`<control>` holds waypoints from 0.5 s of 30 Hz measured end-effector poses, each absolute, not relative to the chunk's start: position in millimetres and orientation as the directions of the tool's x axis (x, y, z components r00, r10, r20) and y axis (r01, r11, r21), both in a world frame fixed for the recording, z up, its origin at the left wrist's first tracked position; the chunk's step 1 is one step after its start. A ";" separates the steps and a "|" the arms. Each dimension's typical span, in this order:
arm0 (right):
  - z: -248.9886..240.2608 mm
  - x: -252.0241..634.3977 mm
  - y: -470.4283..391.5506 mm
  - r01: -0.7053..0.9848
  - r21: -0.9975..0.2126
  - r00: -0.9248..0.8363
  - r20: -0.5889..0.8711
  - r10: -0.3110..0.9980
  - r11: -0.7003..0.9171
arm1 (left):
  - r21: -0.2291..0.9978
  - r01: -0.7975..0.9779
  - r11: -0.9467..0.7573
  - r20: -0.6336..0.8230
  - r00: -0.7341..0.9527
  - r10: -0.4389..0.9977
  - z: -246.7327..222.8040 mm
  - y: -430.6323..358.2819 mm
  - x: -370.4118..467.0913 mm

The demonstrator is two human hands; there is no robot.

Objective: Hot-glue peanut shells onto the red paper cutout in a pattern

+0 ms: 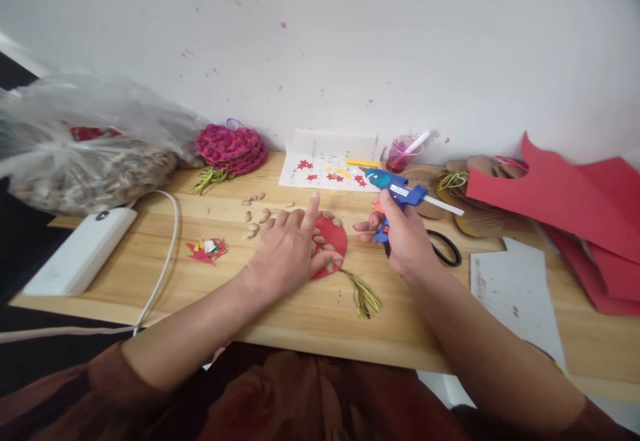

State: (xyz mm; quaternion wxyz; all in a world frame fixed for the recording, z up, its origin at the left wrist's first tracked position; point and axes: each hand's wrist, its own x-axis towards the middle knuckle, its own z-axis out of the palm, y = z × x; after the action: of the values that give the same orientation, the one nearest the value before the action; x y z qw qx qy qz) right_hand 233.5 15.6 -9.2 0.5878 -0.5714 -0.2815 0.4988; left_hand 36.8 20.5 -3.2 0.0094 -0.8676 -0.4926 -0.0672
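My right hand (407, 234) is closed round the handle of a blue glue gun (395, 186), with a white glue stick (445, 205) poking out of its back end. The gun's nozzle points left, over the edge of a paper sheet. My left hand (287, 244) lies over a round red paper piece (336, 233), fingers stretched out. Pale shells (329, 215), perhaps pistachio, sit along the rim of that red piece, partly hidden by the hand. A green tassel (366, 294) extends from its lower edge. Loose shells (253, 227) are scattered left of the hand.
At the left are a plastic bag of shells (105, 167) and a white power bank (83, 251) with a cable. Behind stand pink decorated discs (233, 149), a paper sheet with red stars (295, 177) and a paint cup (400, 154). Red paper (565, 187) lies right.
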 end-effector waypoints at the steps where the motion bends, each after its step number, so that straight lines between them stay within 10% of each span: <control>1: -8.4 233.1 15.2 -0.263 -0.955 0.343 -0.228 0.911 -0.139 | 0.066 0.856 -0.513 0.122 0.503 0.856 -5.5 16.0 40.3; 15: -7.0 236.9 18.2 -0.263 -0.964 0.376 -0.136 0.916 -0.036 | 0.230 0.542 -0.808 -0.119 0.840 0.529 22.2 29.7 14.2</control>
State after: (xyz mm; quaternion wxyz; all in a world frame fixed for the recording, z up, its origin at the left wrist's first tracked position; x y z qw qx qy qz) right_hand 236.9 18.2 -7.0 0.6261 -0.5443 -0.3003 0.4707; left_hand 14.2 29.7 22.2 -0.1283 -0.9506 -0.2816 0.0246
